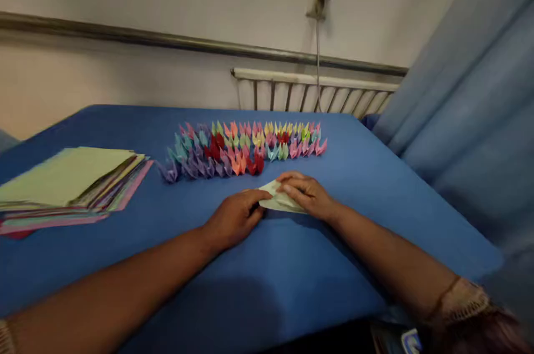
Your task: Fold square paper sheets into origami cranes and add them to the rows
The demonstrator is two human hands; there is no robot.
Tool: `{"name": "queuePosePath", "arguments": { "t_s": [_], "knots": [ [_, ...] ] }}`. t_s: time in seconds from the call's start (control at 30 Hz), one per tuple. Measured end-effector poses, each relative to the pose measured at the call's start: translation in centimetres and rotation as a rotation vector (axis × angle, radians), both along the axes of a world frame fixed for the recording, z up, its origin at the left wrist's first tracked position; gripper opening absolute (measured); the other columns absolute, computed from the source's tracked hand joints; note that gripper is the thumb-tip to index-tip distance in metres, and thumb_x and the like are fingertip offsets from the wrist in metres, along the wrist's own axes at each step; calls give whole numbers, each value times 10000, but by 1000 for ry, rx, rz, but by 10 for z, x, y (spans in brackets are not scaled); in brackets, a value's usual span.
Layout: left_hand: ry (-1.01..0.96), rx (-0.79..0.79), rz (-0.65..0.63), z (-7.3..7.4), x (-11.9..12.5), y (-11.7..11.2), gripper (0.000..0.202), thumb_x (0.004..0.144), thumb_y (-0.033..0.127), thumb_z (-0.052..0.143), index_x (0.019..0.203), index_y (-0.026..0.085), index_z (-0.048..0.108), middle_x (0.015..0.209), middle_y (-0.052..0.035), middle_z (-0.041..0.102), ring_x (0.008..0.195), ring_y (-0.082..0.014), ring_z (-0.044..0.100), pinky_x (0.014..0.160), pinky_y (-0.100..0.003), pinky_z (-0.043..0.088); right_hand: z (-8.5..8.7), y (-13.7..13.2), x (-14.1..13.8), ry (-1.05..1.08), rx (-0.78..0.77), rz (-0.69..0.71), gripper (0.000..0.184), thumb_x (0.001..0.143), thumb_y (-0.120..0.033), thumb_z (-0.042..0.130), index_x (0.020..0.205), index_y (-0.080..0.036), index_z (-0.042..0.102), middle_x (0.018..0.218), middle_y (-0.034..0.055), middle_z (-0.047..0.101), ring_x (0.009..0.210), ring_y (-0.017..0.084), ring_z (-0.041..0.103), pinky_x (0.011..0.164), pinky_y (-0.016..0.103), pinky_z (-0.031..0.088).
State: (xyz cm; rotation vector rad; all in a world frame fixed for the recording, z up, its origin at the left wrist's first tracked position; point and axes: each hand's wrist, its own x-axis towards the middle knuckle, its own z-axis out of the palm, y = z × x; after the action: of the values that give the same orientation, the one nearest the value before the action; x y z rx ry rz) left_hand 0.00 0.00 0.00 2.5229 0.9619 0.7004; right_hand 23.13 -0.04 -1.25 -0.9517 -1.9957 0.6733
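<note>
Near the middle of the blue table point(325, 281) I hold a pale yellow-green sheet of folded paper point(277, 203) between both hands. My left hand point(240, 214) pinches its left corner between thumb and fingers. Over the paper's upper right part lies my right hand point(306, 193), its fingers closed on the fold and thumb pressed along it. The hands partly hide the paper, so its full folded shape cannot be made out. Just beyond them stand rows of small folded paper cranes point(237, 162) in purple, red, orange, pink, green, yellow and blue.
On the left lies a loose stack of coloured paper sheets point(70, 176), pale green on top. A metal rail point(167, 39), a white radiator point(308, 78) and a socket with a hanging cord point(319, 0) are at the wall. A blue curtain point(471, 81) hangs along the right.
</note>
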Motion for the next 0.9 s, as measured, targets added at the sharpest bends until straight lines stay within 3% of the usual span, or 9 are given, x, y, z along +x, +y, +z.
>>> {"name": "queuePosePath", "arguments": {
  "t_s": [0.13,0.23,0.3,0.43,0.57,0.67,0.73,0.8,0.9],
  "knots": [
    [-36,141,-114,6,-2,-2,358,799,68,507,1118,180,624,1027,-66,700,1012,-217,628,1003,-437,438,-8,16,6,25,-70,-283,372,871,-340,582,1227,-233,587,1292,102,533,1174,228,532,950,405,461],
    [-90,169,-212,10,-3,-2,359,805,53,515,1118,203,608,1026,-40,704,1047,-199,623,1095,-463,341,-14,21,6,35,-204,-310,535,821,-345,637,1328,-237,503,1273,100,544,1081,216,580,883,382,490],
    [-117,149,-225,9,-3,0,336,808,69,532,1101,213,611,1018,-33,706,1047,-197,628,1091,-454,349,-18,23,6,36,-255,-307,556,785,-316,671,1311,-223,518,1186,83,590,1011,193,592,864,354,491],
    [-91,104,-143,2,-5,10,235,814,143,565,1026,206,641,981,-50,699,995,-216,637,999,-431,437,-23,27,11,-2,-340,-271,428,775,-189,626,1201,-201,587,832,-5,626,693,116,564,686,263,484],
    [32,116,-20,-2,-6,16,258,774,147,598,1024,188,648,1121,-96,652,1085,-254,591,956,-430,470,-19,28,21,-205,-329,-349,433,771,-120,569,1194,-205,590,748,-25,616,611,107,534,602,233,424],
    [111,212,31,2,-5,13,352,782,166,616,1134,174,618,1407,-150,464,1310,-315,417,1065,-505,365,-11,25,25,-383,-276,-352,461,775,-110,551,1224,-212,573,781,-12,646,646,124,555,627,245,417],
    [166,283,13,7,-3,9,424,804,168,613,1227,191,583,1500,-146,354,1398,-340,281,1099,-548,293,-5,22,23,-458,-234,-325,463,784,-103,538,1236,-203,567,836,11,660,727,147,583,690,265,436],
    [207,315,-50,9,-2,7,365,839,158,584,1197,223,608,1489,-107,392,1412,-331,258,1102,-553,276,-1,19,21,-517,-150,-316,485,775,-99,556,1251,-192,560,994,62,659,911,192,594,821,321,442],
    [192,292,-101,7,-2,8,191,888,168,531,1014,218,665,1318,-64,587,1331,-287,405,1086,-517,306,4,14,17,-504,-5,-287,508,762,-95,586,1257,-208,558,1259,104,568,1172,253,495,993,437,363]
  ]
}}
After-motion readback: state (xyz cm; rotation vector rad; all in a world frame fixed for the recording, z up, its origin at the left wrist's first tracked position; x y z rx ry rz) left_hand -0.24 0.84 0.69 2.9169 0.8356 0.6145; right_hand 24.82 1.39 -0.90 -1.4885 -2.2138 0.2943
